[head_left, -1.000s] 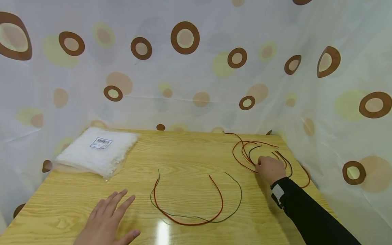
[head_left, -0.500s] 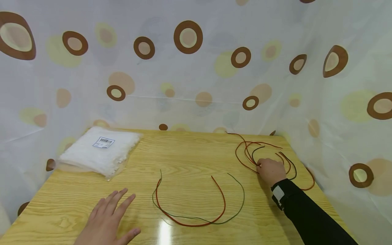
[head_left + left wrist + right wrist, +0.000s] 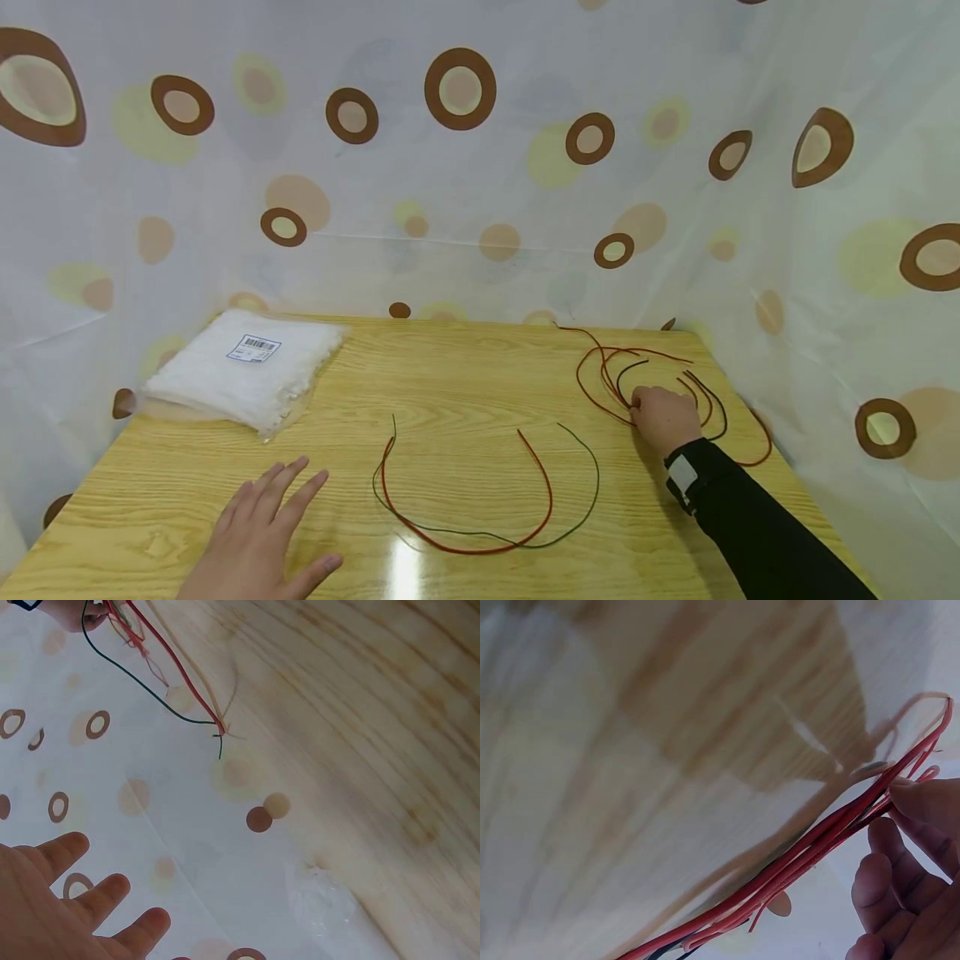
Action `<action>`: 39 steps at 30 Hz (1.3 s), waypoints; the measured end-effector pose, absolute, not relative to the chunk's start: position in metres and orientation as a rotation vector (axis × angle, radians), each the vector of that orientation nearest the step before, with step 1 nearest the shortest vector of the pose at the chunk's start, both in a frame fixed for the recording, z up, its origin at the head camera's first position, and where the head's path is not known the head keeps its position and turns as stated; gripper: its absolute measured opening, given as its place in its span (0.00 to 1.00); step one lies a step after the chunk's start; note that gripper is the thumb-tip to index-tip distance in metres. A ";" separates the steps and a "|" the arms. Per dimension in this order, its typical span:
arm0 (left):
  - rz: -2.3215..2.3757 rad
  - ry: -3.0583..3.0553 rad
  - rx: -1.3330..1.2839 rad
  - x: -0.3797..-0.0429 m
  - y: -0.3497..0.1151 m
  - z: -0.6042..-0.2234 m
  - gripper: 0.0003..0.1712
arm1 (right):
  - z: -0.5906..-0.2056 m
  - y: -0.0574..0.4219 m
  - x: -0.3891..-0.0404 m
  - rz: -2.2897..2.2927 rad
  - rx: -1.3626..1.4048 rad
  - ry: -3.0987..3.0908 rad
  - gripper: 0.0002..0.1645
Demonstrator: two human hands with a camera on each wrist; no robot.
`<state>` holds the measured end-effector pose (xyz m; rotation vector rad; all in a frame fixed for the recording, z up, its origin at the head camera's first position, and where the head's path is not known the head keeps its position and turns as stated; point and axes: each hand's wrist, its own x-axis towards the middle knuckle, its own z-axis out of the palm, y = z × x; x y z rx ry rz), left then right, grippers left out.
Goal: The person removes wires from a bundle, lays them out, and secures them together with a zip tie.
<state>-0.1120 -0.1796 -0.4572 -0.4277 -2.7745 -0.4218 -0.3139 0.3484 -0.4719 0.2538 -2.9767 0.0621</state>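
Observation:
My right hand (image 3: 666, 417) is at the right side of the table, pinching a bundle of red and black wires (image 3: 802, 859) between thumb and fingers. The bundle's loose ends fan out behind and beside the hand in the head view, while the gripped section is partly covered by it. My left hand (image 3: 258, 533) is at the front left with fingers spread, holding nothing. Between the hands, one red wire (image 3: 551, 500) and one thin green wire (image 3: 597, 475) lie in wide U-shaped curves that cross each other.
A clear plastic bag of white pieces (image 3: 202, 375), with a barcode label (image 3: 254, 348), lies at the back left of the wooden table (image 3: 465, 375). A white curtain with brown and beige circles (image 3: 420, 183) encloses the back and sides.
The head view has shifted slightly, moving the scene a little to the right. My right hand keeps its hold on the wire bundle; my left hand has barely moved.

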 end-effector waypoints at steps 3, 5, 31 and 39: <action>-0.433 -2.781 -0.421 -0.112 -0.179 -0.458 0.46 | -0.471 0.350 -0.313 0.069 0.259 -2.924 0.03; -0.438 -2.788 -0.415 -0.112 -0.179 -0.458 0.46 | -0.470 0.351 -0.312 0.082 0.264 -2.886 0.03; -0.459 -2.795 -0.396 -0.111 -0.177 -0.462 0.47 | -0.447 0.307 -0.292 0.288 0.313 -2.774 0.07; -0.457 -2.823 -0.394 -0.111 -0.179 -0.461 0.47 | -0.445 0.276 -0.279 0.321 0.407 -2.684 0.05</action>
